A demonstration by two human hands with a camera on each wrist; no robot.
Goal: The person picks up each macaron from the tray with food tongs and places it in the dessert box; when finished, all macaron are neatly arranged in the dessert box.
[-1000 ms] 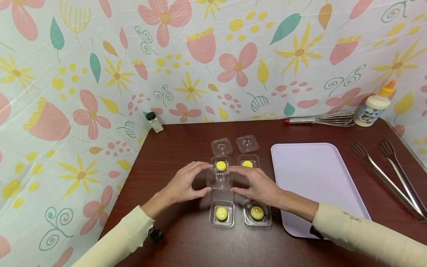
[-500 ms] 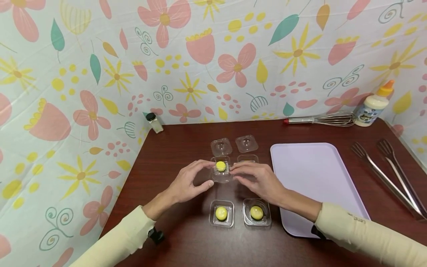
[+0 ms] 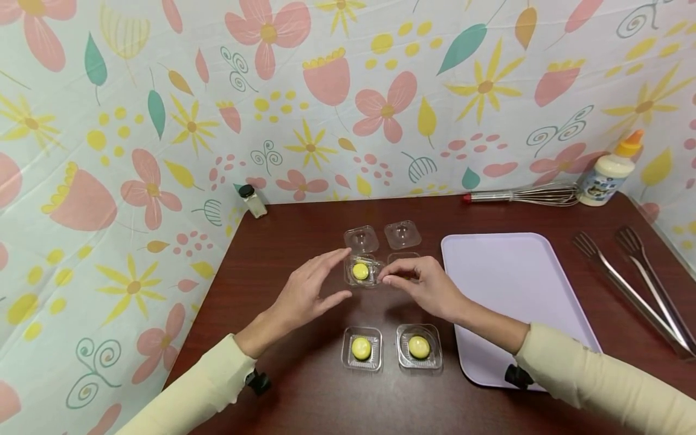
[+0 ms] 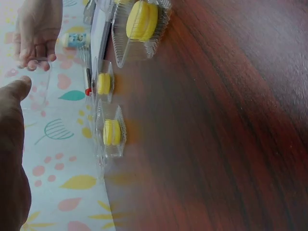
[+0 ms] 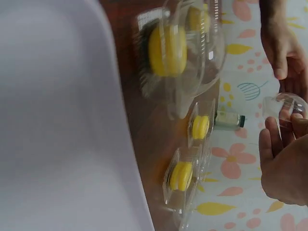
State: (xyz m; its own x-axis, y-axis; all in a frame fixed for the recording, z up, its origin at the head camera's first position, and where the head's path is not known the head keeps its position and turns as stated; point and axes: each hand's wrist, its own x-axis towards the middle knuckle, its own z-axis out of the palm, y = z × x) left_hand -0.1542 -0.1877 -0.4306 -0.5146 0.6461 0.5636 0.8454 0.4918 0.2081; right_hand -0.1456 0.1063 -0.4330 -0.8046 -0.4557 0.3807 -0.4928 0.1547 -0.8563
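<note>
My right hand (image 3: 426,284) pinches the edge of a clear plastic domed lid (image 5: 291,103), raised above the table. On the lid's other side, my left hand (image 3: 307,290) has its fingers extended and spread, with no visible grip on it. Through the lid in the head view shows a yellow macaron (image 3: 360,271) in a clear box at the back left. The back right macaron (image 4: 104,83) is hidden by my right hand in the head view. In front sit an uncovered macaron (image 3: 361,348) and, right of it, another macaron (image 3: 419,347) under a clear dome.
Two clear lids lie at the back, a left lid (image 3: 361,240) and a right lid (image 3: 402,234). A lilac tray (image 3: 500,260) is to the right, then metal tongs (image 3: 641,290). A whisk (image 3: 527,194), a squeeze bottle (image 3: 606,175) and a small jar (image 3: 253,201) stand along the wall.
The lid, earlier level between both hands, has moved slightly away and tilted. The left fingers have spread off it, while the right fingers have closed to a pinch.
</note>
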